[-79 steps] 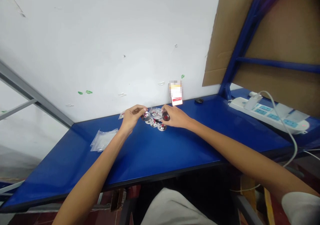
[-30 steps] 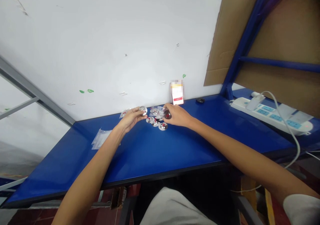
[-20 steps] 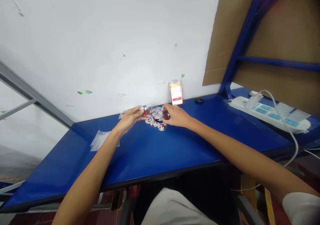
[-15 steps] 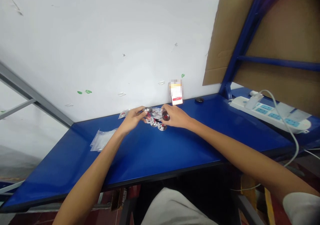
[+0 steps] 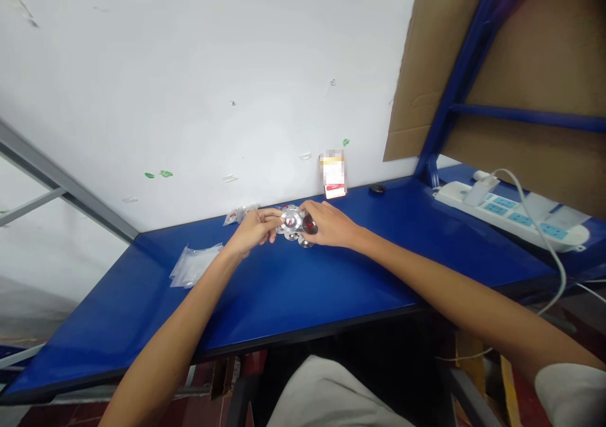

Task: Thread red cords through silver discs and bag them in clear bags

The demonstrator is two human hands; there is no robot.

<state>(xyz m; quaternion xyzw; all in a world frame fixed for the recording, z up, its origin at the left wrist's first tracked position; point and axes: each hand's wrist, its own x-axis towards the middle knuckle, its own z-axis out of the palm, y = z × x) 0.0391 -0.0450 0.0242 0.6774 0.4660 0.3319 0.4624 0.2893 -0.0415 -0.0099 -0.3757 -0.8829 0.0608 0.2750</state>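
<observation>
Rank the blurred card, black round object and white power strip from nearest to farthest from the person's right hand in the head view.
From the right hand:
1. Blurred card, against the wall behind it.
2. Black round object, to the right.
3. White power strip, far right on the table.

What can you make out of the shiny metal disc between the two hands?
The disc is round and looks like polished silver metal, with a raised centre and a small dark reddish spot; glare hides finer detail. It lies roughly flat, face up, just above a cluster of similar discs on the blue table. The left hand reaches it with its fingertips from one side, and the right hand is against the other side. Whether either hand grips it, I cannot tell.
</observation>
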